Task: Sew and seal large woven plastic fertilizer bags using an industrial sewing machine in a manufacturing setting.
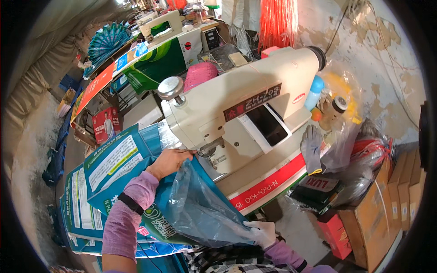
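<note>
A blue printed woven sack (118,164) with a clear plastic liner (195,204) lies across the bed of a cream sewing machine (200,107). My left hand (170,162), bare, is closed on the sack's upper edge, its fingertips close beside the presser foot (213,148). Lower right, my right hand (263,233) in a white glove pinches the other end of the sack's mouth and the liner. Between my hands the edge runs fairly straight, with the liner hanging loose and wrinkled. The needle itself is too small to make out.
A phone-like device with a white frame (266,127) rests against the machine. A grey glove (311,148), a jar with a dark lid (336,109) and a blue bottle (314,93) sit to its right. Cardboard boxes (371,218) stand lower right; pink thread (200,75) is behind.
</note>
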Motion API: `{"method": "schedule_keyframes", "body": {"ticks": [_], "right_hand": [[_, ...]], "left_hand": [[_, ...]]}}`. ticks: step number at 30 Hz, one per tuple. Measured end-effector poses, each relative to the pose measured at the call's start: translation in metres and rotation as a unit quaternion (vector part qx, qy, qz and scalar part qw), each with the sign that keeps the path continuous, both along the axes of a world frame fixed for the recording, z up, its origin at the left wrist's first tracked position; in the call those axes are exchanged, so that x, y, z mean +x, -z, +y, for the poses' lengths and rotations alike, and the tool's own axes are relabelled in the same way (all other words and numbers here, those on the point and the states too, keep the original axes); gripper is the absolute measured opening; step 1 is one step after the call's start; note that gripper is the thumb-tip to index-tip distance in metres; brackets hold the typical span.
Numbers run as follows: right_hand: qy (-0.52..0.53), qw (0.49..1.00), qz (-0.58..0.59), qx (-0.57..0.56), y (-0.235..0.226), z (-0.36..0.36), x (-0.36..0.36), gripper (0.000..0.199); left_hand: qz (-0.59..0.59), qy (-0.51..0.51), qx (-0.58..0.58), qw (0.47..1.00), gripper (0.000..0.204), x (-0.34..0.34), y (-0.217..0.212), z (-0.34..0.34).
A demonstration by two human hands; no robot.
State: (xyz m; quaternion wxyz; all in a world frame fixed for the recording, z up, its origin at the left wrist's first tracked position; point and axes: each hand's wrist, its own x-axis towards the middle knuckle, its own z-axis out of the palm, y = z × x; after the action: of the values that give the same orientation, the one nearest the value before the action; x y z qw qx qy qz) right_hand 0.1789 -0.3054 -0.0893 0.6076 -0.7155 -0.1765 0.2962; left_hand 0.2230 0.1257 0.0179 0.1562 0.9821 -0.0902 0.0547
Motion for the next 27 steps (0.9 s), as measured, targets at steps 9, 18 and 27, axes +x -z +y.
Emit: {"method": "schedule_keyframes", "body": {"ticks": [9, 18, 27], "right_hand": [[0.013, 0.996, 0.014, -0.089, -0.01, -0.02, -0.001, 0.034], [0.013, 0.965, 0.24, -0.108, -0.026, -0.008, 0.002, 0.034], [-0.015, 0.976, 0.201, -0.083, -0.034, -0.01, 0.006, 0.032]], "left_hand": [[-0.05, -0.09, -0.258, 0.961, 0.035, 0.013, 0.036, 0.004], [-0.078, -0.021, 0.014, 0.997, 0.034, -0.005, 0.021, -0.001], [-0.051, -0.003, 0.023, 0.998, 0.03, -0.01, 0.01, 0.007]]}}
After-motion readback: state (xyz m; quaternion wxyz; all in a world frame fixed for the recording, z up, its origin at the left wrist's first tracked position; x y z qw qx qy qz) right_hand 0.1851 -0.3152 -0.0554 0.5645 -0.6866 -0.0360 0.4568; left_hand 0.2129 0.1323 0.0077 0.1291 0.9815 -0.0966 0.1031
